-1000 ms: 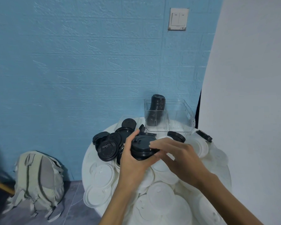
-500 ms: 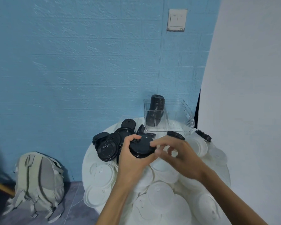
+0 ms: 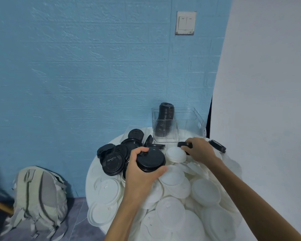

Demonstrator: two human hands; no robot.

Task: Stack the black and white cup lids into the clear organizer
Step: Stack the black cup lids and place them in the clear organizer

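My left hand (image 3: 139,173) grips a black lid stack (image 3: 150,161) by its rim, near side of clear organizer (image 3: 178,126). Right hand (image 3: 201,151) pinches one black lid (image 3: 184,145) just in front of organizer. Lids judged light, thin, slick; hold at rims

Both forearms (image 3: 247,193) bare, no sleeves, hands (image 3: 139,173) ungloved

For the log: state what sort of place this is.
Probably an ordinary indoor room used as a makeshift sorting spot: a blue textured wall with a light switch, a backpack on the floor, and a small round table heaped with cup lids.
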